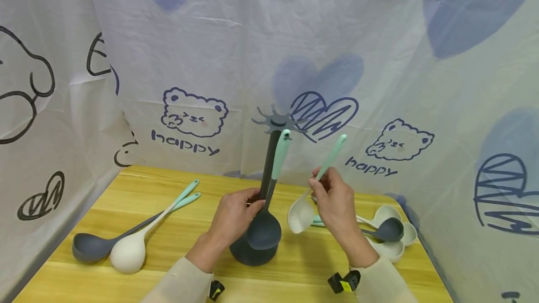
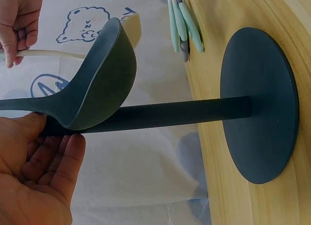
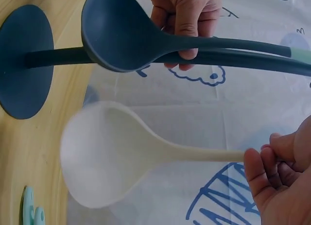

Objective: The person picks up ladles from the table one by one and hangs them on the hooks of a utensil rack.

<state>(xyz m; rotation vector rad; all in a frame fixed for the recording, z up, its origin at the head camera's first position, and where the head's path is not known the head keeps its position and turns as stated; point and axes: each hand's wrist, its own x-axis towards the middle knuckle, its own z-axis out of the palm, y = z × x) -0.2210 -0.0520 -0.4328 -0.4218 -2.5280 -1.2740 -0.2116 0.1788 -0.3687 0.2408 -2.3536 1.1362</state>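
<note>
A dark utensil stand (image 1: 253, 257) rises in the middle of the table, with a round base, a tall post (image 2: 170, 113) and a ring of hooks (image 1: 278, 120) on top. One dark ladle (image 1: 264, 232) with a mint handle end hangs from a hook, its bowl low in front of the post. My left hand (image 1: 236, 212) grips the post right beside that ladle's shaft. To the right, my right hand (image 1: 337, 202) pinches a white ladle (image 3: 107, 157) by its handle. This ladle is raised beside the stand, bowl down and mint handle end (image 1: 334, 151) up.
At the left of the table a dark ladle (image 1: 89, 248) and a white ladle (image 1: 128, 252) lie with handles crossed. Several white and dark ladles (image 1: 389, 230) lie bunched at the right, behind my right forearm. A printed cloth (image 1: 252, 36) hangs behind the table.
</note>
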